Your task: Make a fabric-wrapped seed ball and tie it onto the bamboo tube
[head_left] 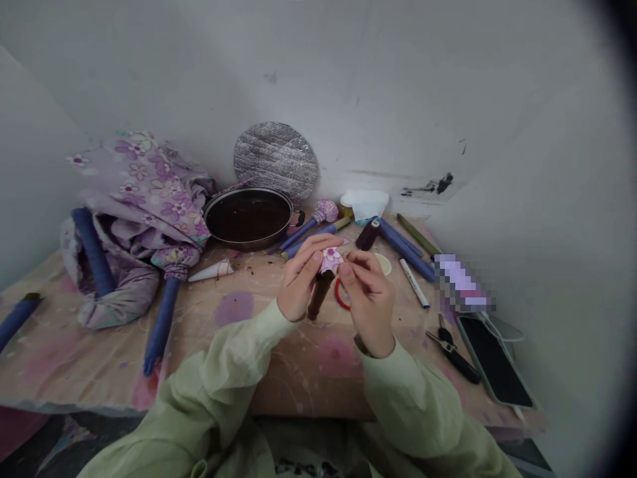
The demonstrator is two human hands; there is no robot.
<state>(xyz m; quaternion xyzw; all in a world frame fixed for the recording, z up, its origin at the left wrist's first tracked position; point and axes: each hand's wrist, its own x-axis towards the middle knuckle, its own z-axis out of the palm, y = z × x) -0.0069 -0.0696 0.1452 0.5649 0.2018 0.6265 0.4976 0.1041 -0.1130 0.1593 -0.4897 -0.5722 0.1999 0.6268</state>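
Observation:
My left hand [300, 281] grips a thin brown rod [318, 297] upright, with a small piece of pink floral fabric [331, 260] at its top end. My right hand [367, 299] pinches the edge of that fabric between its fingertips. Just below my fingers, a red ring [341, 295] lies on the table. A dark spool of thread [367, 234] stands just beyond my right hand. Part of the rod and fabric is hidden by my fingers.
A dark metal pan [247, 218], a quilted silver disc [275, 161] and crumpled lilac floral cloth [144, 192] fill the back left. Blue wrapped rods [162, 325] lie around. Pliers [452, 348] and a phone [492, 362] sit on the right, with walls behind and beside.

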